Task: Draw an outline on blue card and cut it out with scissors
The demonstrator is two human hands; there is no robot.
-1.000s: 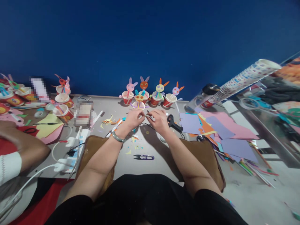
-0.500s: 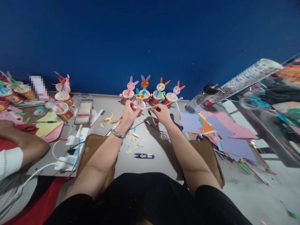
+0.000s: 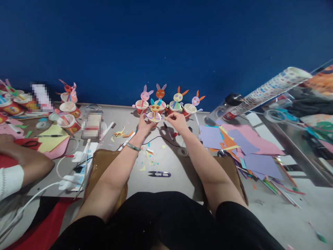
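My left hand (image 3: 144, 127) is closed around the side of a paper cup (image 3: 154, 118). A yellow paper rabbit head (image 3: 155, 108) with blue ears rises from that cup. Just right of its rim, my right hand (image 3: 178, 122) pinches a small paper piece at the end of a thin strip; the fingers hide part of it. Close behind stand paper cups with a pink rabbit (image 3: 145, 95), an orange rabbit (image 3: 160, 93), a yellow rabbit (image 3: 178, 97) and a purple rabbit (image 3: 195, 101). Below my hands lies a black pen (image 3: 169, 132).
Thread snips (image 3: 159, 174) lie near the front, with paper scraps (image 3: 149, 156) behind them. Coloured paper sheets (image 3: 256, 140), a clear bottle (image 3: 221, 111) and a stack of cups (image 3: 270, 91) are at right. On the left are a power strip (image 3: 87, 166) and another person's arm (image 3: 31, 154).
My right hand has moved slightly left and up, closer to the cup's rim, with the small paper piece at its fingertips. My left hand still holds the cup.
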